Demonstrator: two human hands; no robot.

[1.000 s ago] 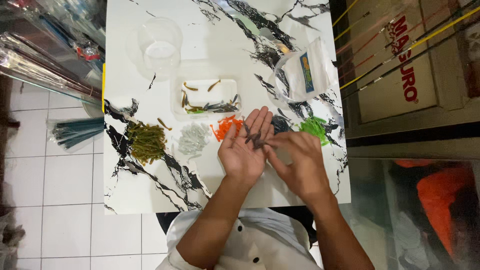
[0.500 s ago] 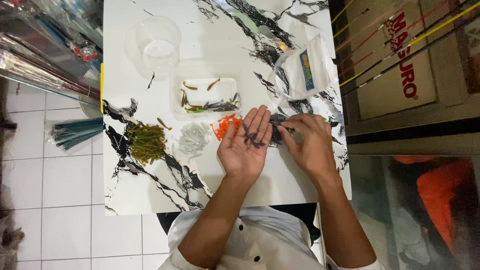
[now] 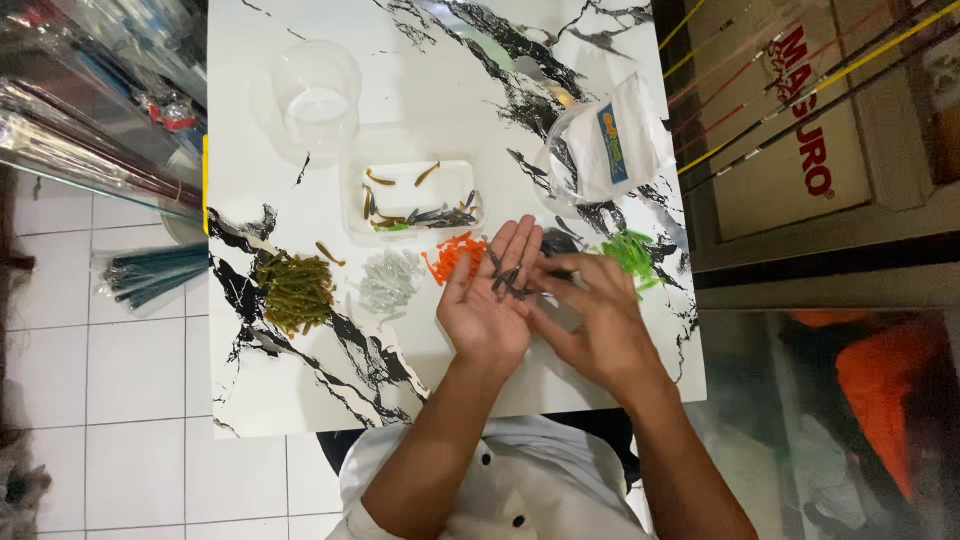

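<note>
The left hand lies palm up and flat, grip wide, cradling a few small dark soft-plastic worm lures across its fingers. The right hand pinches narrow at that cluster; whether it grips one cannot be told. Step in hand: sorting lures by colour. The next move calls for a fine pinch. At 11 o'clock sits the clear plastic tray; the orange lure pile lies at 10 on the marble-patterned counter.
</note>
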